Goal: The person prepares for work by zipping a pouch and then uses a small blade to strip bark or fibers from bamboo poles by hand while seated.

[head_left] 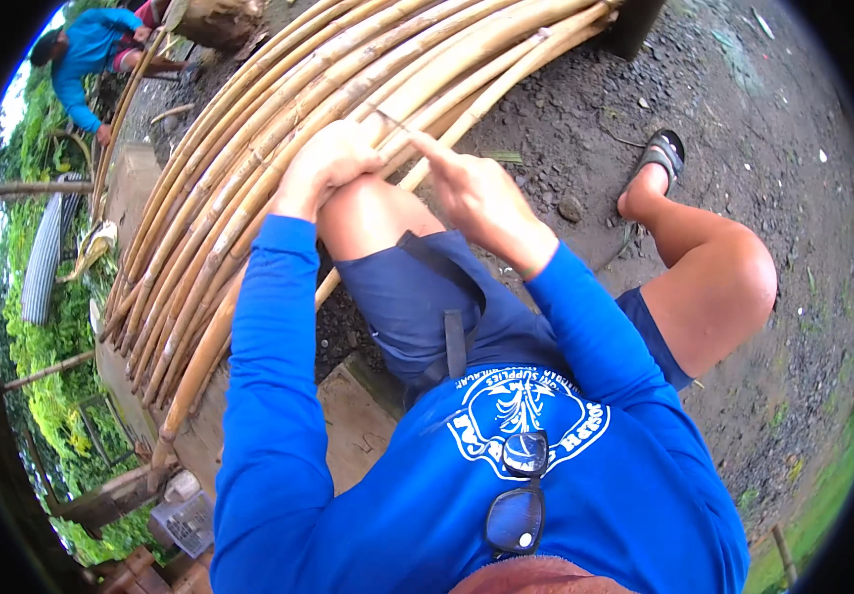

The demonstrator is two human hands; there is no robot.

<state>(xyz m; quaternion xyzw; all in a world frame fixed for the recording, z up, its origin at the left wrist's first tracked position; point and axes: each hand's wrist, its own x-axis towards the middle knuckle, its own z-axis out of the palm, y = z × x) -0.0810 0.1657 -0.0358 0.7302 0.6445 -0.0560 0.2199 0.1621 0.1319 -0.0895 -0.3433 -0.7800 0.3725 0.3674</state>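
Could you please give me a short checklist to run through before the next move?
1. Right hand grips the thin tool: ok, forefinger stretched along it.
2. Left hand well clear of the tool: not ok, it looks close by.
3. Tool touching a pole: cannot tell.
4. Poles side by side: ok, in a curved bundle.
5. Co-worker away from the tool: ok, at upper left.
6. Sunglasses secured: cannot tell, hanging on the shirt.
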